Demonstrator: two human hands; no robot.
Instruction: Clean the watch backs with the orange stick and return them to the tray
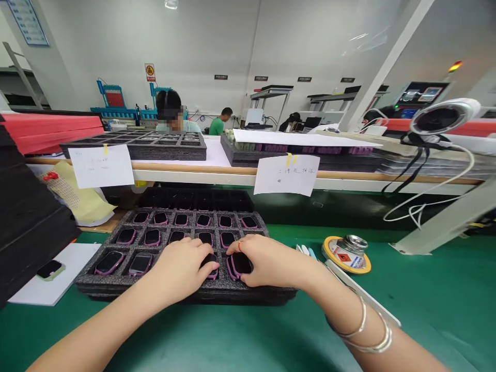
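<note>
A black foam tray (112, 279) holds rows of purple-framed watch cases with dark screens, such as one at its front left (109, 262). My left hand (182, 266) reaches over the front row, thumb and fingers around a purple watch case (213, 259) that sits in its compartment. Farther right, my right hand (267, 261) has its fingers and thumb on the sides of another purple watch case (241, 263) in the front row. That case's left edge shows a doubled purple rim. The palm sides of both hands are hidden.
On the green table (248, 341), a green-framed watch (50, 269) lies on white paper at left. A metal can (349, 249) and yellow tape (364, 266) are at right, near a long white object (364, 294). Behind is a shelf (225, 176) with trays; people are beyond.
</note>
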